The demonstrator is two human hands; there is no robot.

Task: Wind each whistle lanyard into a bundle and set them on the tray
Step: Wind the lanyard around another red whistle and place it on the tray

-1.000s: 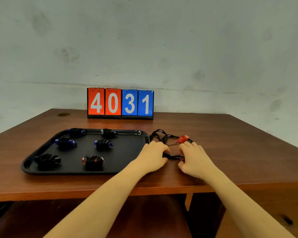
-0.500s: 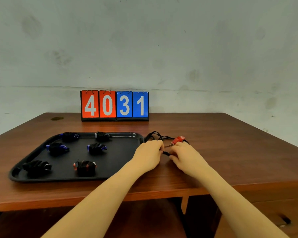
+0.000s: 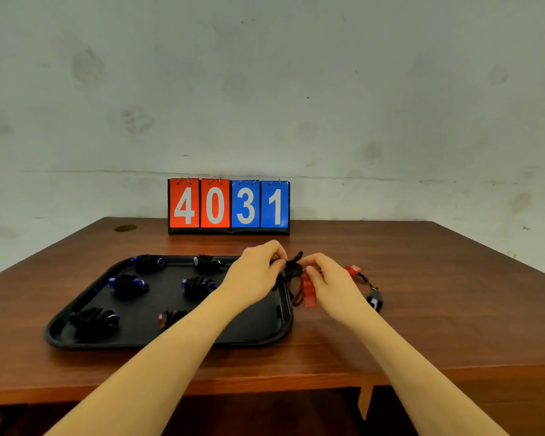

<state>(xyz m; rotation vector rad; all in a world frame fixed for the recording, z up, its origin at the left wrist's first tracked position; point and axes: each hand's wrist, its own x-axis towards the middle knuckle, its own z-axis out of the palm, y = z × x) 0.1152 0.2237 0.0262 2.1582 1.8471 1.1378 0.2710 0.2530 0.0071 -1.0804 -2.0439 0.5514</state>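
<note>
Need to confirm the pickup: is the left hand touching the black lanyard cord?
Touching. The head view shows the left hand raised over the tray's right edge, fingertips pinching the bunched black lanyard cord, with no gap.

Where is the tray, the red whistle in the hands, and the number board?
tray (image 3: pixel 283 328): head view, on its front right rim.
red whistle (image 3: pixel 308 292): head view, on its body hanging below the fingers.
number board (image 3: pixel 229 205): head view, on the middle of its face.
</note>
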